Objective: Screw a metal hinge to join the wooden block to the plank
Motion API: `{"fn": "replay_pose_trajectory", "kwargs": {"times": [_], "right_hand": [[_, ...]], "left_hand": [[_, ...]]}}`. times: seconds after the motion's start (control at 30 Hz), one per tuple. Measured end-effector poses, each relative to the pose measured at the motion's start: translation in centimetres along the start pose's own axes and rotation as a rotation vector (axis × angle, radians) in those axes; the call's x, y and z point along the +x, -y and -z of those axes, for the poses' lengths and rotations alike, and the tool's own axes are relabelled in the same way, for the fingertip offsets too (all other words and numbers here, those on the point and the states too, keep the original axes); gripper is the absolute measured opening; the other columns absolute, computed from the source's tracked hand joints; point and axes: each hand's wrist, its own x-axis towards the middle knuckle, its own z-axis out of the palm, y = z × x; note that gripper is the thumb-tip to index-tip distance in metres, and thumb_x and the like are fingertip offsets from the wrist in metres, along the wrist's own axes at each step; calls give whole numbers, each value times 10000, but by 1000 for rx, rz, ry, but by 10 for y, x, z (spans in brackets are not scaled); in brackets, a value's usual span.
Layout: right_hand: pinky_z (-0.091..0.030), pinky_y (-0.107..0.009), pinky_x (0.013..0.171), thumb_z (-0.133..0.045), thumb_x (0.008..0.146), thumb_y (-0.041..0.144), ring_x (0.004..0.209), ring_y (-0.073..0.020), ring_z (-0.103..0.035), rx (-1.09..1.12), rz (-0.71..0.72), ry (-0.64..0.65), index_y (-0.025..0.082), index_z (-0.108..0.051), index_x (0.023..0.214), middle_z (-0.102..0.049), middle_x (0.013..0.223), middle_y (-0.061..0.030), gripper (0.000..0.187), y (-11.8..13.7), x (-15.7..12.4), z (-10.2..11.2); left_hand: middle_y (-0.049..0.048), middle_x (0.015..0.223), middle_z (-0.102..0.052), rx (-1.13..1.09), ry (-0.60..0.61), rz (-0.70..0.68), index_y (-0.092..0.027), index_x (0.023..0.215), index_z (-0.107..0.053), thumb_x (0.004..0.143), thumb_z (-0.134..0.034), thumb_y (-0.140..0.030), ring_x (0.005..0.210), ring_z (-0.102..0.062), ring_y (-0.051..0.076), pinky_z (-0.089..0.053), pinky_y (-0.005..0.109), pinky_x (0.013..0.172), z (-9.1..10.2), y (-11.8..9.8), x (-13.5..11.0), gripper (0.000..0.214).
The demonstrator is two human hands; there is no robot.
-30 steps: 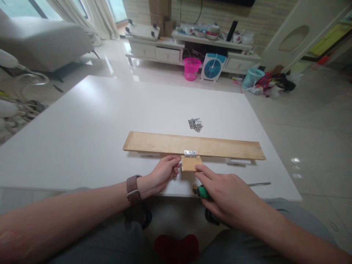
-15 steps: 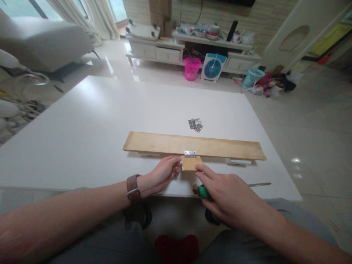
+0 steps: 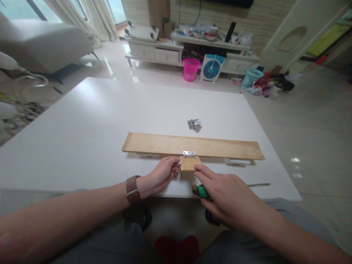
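Going from the left, we saw a sofa [image 3: 52, 42] and curtains [image 3: 106, 24] beyond the white table [image 3: 82, 135]. On the table lay a long wooden board [image 3: 154, 144], running from side to side, with a white support [image 3: 147, 156] showing under its left part. Just nearer to us, our left hand [image 3: 161, 176], with a brown strap [image 3: 132, 189] around the wrist, had its fingers curled, thumb and forefinger pinching the left edge of a small piece of wood [image 3: 189, 164]. That piece sat against the middle of the board's near edge, between our hands, and a metal hinge [image 3: 189, 154] spanned the join. Past the board, loose metal plates [image 3: 190, 125] and screws [image 3: 195, 120] lay in a little heap. Our right hand [image 3: 227, 190] was closed around a green handle [image 3: 202, 191], its forefinger reaching to the near right corner of the small piece. Farther right a thin metal rod [image 3: 259, 184] showed; we could not tell whether it belonged to the handle.
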Motion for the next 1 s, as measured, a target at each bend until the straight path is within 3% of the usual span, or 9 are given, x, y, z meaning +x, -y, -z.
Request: {"fn": "replay_pose_trajectory", "kwargs": {"times": [0.33, 0.6, 1.0], "right_hand": [[-609, -435, 642, -544, 908, 261, 864, -293, -786, -15, -22, 32, 162, -585, 1310, -564, 1528, -159, 416, 1, 0, 2], [-576, -409, 604, -536, 913, 267, 819, -278, -781, -41, -10, 23, 163, -582, 1316, -577, 1513, -159, 419, 0, 1, -1], [-545, -385, 573, -534, 933, 279, 774, -250, -767, -52, 6, -10, 161, -595, 1289, -621, 1447, -147, 380, 0, 1, -3]], "left_hand": [[-16, 673, -540, 37, -17, -44, -128, 798, -626, 851, -665, -248, 534, -444, 68, -314, 205, 503, 4, 4, 3, 137], [-17, 653, -586, 158, -127, -215, -137, 817, -639, 789, -723, -274, 491, -468, 75, -343, 221, 495, 7, 10, 2, 163], [-7, 666, -600, 164, -124, -218, -129, 823, -677, 741, -817, -373, 511, -474, 78, -341, 226, 502, 10, 6, 7, 293]]}}
